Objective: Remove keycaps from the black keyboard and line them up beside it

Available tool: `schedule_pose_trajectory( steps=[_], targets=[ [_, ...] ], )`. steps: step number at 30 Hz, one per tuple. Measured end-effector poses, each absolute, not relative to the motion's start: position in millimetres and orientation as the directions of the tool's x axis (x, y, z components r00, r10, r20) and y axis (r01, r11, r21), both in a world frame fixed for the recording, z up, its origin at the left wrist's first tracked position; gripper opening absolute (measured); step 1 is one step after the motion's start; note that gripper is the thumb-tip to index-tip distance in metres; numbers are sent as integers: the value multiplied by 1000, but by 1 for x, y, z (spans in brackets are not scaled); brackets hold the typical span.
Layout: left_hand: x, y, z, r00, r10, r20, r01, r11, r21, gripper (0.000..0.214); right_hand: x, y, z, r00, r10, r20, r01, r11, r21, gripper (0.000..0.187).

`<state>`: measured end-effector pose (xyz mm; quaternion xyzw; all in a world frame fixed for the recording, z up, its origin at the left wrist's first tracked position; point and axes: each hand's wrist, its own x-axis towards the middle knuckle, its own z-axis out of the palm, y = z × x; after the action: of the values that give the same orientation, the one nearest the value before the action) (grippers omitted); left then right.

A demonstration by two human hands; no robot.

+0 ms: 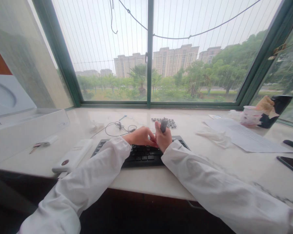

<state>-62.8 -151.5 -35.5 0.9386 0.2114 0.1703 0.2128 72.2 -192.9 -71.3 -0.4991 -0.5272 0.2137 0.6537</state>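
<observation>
My right hand (163,138) stands above the far edge of a black computer keyboard (141,156), shut around a grey pen (163,125) held upright. My left hand (139,136) lies level over the keyboard, its fingertips against the lower part of my right hand. Its curled fingers partly hide what they touch. Neither hand visibly presses the keys. White sleeves (88,172) cover both forearms. A small black numeric keypad (164,122) sits just beyond the hands, partly hidden by the pen.
A white power bank (72,156), keys (44,141) and a black earphone cable (117,127) lie left on the white stone sill (146,185). To the right are a printed paper sheet (244,136), a white glove (213,138), a cup (251,116), a black mug (275,110) and a phone (291,165).
</observation>
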Motion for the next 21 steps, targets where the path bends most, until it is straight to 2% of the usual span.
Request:
schedule_pose_trajectory(
  steps=[15,21],
  targets=[
    [-61,-153,-39,831,476,288,347,-848,401,12,68,-202,-68,317,746,586,393,459,-797,50],
    [-61,-152,-40,828,483,283,348,-840,415,12,67,-203,-67,299,723,623,471,455,-755,51]
  ],
)
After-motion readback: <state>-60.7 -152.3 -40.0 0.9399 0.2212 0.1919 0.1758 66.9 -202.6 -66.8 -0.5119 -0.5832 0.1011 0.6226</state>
